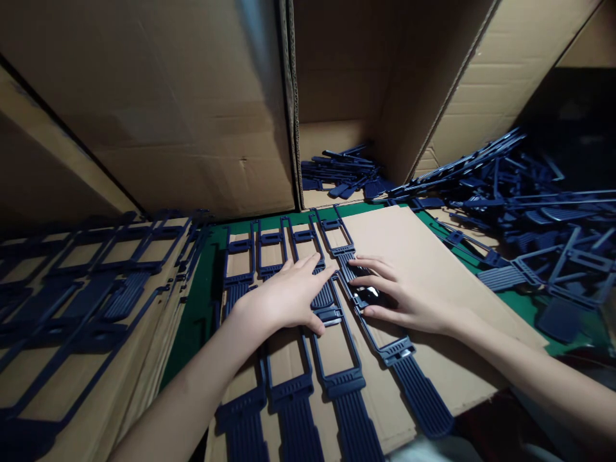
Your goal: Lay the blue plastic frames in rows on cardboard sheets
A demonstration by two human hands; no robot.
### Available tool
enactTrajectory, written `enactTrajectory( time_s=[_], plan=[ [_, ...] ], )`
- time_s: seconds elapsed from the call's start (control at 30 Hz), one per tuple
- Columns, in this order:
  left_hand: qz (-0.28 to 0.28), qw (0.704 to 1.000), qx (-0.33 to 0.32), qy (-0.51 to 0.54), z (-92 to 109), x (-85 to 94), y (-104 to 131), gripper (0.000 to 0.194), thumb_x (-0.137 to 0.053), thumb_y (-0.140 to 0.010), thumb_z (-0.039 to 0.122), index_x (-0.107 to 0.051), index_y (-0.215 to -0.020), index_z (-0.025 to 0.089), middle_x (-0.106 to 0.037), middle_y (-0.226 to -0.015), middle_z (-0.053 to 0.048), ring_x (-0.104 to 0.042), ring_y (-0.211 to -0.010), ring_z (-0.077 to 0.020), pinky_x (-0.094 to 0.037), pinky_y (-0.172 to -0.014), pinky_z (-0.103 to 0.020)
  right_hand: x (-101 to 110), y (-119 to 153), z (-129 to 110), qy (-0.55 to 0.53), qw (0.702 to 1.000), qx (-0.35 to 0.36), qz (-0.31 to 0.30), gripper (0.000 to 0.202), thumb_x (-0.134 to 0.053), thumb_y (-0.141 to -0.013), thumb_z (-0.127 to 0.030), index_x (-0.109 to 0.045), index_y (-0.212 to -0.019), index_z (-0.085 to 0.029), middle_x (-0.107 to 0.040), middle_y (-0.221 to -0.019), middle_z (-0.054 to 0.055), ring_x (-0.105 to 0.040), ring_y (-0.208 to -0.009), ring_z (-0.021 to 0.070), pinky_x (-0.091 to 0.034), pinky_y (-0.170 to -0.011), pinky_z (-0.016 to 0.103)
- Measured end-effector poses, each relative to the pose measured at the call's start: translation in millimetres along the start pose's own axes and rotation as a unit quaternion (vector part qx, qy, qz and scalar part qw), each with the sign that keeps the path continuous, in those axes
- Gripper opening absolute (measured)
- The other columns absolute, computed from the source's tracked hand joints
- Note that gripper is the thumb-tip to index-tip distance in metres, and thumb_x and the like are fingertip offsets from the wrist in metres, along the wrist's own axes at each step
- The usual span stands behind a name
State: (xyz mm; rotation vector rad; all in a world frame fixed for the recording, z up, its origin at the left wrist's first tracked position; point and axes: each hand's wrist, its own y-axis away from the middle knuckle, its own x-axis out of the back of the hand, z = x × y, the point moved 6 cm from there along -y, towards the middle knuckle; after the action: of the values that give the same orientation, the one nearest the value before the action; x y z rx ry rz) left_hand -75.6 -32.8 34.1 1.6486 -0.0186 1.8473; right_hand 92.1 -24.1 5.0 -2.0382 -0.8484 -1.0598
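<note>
Dark blue plastic frames with ribbed tongues lie in rows on a cardboard sheet. My left hand is spread palm down over the middle of these rows, its thumb beside the crossbar of one plastic frame. Its fingers are apart and hold nothing; they cover parts of the frames below. At the right end of the row, my right hand has thumb and fingers around the upper end of a slanted plastic frame. That frame's ribbed tongue points toward me. Part of its upper end is hidden by the fingers.
On the left, more frames lie on a cardboard stack. A tangled heap of frames is at the right. Another pile sits inside an open cardboard box. Green surface shows between the cardboard sheets.
</note>
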Motion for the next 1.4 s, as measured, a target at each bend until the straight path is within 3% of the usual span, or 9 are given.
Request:
enactTrajectory(
  time_s=[0.37, 0.53, 1.4],
  plan=[
    [-0.006, 1.0, 0.003, -0.013, -0.1, 0.0, -0.4, 0.106, -0.08, -0.061, 0.045, -0.022, -0.147, 0.025, -0.013, -0.156, -0.016, -0.014, -0.143, -0.0335, -0.024, -0.111, -0.045, 1.9, -0.5, 0.9, 0.007, 1.0, 0.011, -0.003, 0.029, -0.057, -0.087, -0.039, -0.058, -0.112, -0.023, -0.046, -0.133, 0.011, -0.038, -0.128, 0.027, -0.035, -0.105, 0.051],
    [-0.013, 1.0, 0.01, -0.002, 0.7, 0.4, 0.1, 0.106, -0.08, -0.062, 0.044, -0.023, -0.148, 0.021, -0.011, -0.156, -0.018, -0.011, -0.143, -0.0327, -0.022, -0.113, -0.045, 0.7, -0.7, -0.3, 0.011, 1.0, 0.023, -0.007, 0.027, -0.055, -0.088, -0.036, -0.057, -0.113, -0.024, -0.046, -0.132, 0.01, -0.039, -0.127, 0.0257, -0.032, -0.107, 0.053],
    [-0.003, 1.0, 0.01, -0.006, -3.6, -4.4, -3.3, 0.109, -0.08, -0.06, 0.046, -0.022, -0.148, 0.019, -0.011, -0.156, -0.017, -0.013, -0.142, -0.0358, -0.026, -0.111, -0.046, -2.6, -5.2, 3.7, -0.042, 0.999, 0.012, -0.009, 0.023, -0.053, -0.091, -0.03, -0.057, -0.112, -0.023, -0.044, -0.132, 0.01, -0.04, -0.128, 0.0228, -0.039, -0.105, 0.044]
  ],
)
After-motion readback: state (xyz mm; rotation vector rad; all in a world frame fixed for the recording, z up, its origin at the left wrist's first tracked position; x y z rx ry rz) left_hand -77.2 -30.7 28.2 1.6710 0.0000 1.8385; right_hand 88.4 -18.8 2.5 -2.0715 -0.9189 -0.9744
